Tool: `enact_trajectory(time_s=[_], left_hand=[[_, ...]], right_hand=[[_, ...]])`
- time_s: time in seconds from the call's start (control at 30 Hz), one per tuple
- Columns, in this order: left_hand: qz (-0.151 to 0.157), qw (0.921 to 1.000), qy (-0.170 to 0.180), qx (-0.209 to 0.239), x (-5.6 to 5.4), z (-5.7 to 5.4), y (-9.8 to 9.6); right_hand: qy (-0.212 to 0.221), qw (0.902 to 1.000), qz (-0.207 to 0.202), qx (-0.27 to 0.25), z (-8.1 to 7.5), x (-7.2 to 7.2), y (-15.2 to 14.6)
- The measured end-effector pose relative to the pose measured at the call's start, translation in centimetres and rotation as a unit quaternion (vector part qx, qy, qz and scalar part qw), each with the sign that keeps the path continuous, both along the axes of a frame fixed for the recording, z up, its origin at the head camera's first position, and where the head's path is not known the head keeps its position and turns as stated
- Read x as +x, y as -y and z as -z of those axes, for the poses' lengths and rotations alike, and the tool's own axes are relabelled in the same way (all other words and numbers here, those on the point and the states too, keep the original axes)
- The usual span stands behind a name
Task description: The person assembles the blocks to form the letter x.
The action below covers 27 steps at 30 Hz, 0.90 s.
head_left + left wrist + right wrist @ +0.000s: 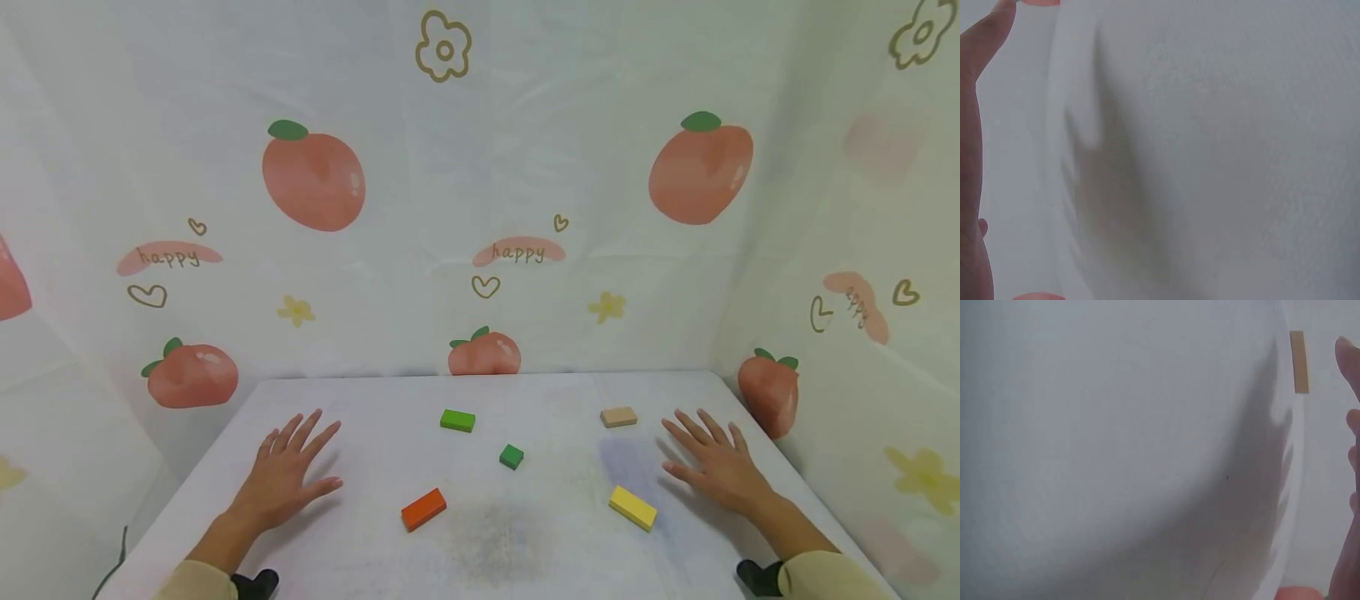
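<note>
My left hand [281,483] hovers over the left part of the white table, fingers spread, holding nothing; its shadow falls below it. The orange block [423,510] is the nearest block to it. Over on the right, my right hand [720,467] is also spread and holds nothing. Close to it lie a tan block [618,417] and a yellow block [633,508]. Farther in, a light green block [457,421] and a small dark green cube [512,457] lie near the middle. In the right wrist view the tan block [1299,362] shows beside the thumb.
The white table [360,567] ends at a white curtain [525,125] printed with peaches, hearts and flowers, which also hangs along both sides. A dark strap piece [258,583] sits at the left wrist and another [757,577] at the right.
</note>
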<state>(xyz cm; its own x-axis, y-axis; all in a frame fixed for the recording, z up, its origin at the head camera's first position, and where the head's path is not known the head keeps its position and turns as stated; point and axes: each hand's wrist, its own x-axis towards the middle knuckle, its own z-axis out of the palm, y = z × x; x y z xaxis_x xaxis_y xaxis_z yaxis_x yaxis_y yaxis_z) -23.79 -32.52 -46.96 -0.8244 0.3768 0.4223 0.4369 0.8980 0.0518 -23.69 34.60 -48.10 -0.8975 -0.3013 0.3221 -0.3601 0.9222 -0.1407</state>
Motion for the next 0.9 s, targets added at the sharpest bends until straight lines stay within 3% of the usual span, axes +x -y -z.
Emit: enact_trajectory(time_s=[0.23,0.6,0.9], left_hand=[[0.007,0.9999,0.003,0.007,-0.1,-0.1,-0.7],[0.019,0.9996,0.012,0.018,0.2,-1.0,-2.3],[0.038,0.9982,0.017,0.044,0.1,-1.6,-3.9]], right_hand=[[-0.006,0.9999,-0.014,-0.007,-0.3,0.1,0.8],[0.025,0.9993,-0.023,-0.014,-1.0,0.5,2.5],[0.054,0.9945,-0.046,-0.077,-1.3,0.9,3.8]])
